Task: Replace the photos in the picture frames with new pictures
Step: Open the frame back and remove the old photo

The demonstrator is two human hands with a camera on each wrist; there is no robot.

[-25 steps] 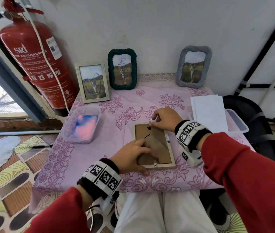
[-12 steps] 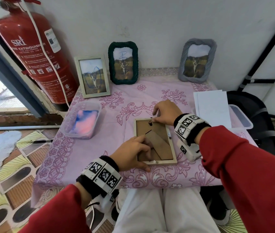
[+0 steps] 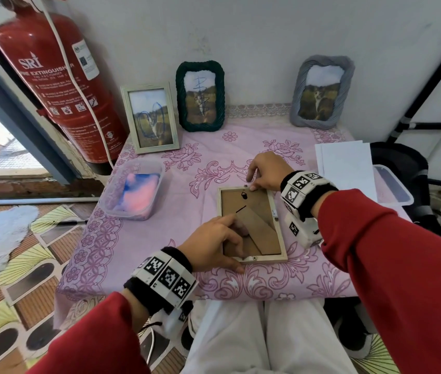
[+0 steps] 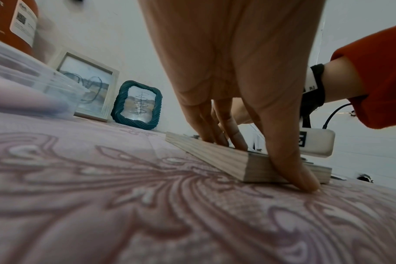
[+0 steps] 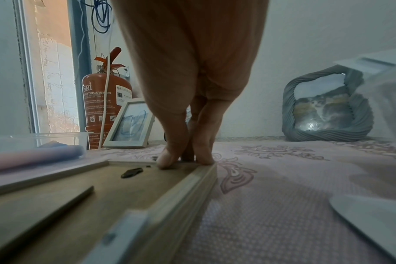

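A light wooden picture frame (image 3: 277,211) lies face down on the pink tablecloth, its brown backing board (image 3: 257,209) and folded stand facing up. My left hand (image 3: 236,244) grips the frame's near left corner, thumb (image 4: 301,176) against the front edge and fingers (image 4: 228,135) on the backing. At the far rail my right hand (image 3: 251,182) pinches the frame's edge close to the black hanger tab (image 5: 131,172), thumb (image 5: 167,159) inside and a finger on the rim. A stack of white photo sheets (image 3: 346,166) lies at the right.
Three frames stand against the wall: white (image 3: 150,117), dark green (image 3: 200,95), grey (image 3: 321,91). A clear tub (image 3: 133,193) with pink and blue contents sits at the left, another tub (image 3: 394,187) under the sheets. A red fire extinguisher (image 3: 52,76) stands beyond the table's left edge.
The head view has shifted slightly. Both hands stay on the face-down frame; the right fingertips have crept a little along the far rail.
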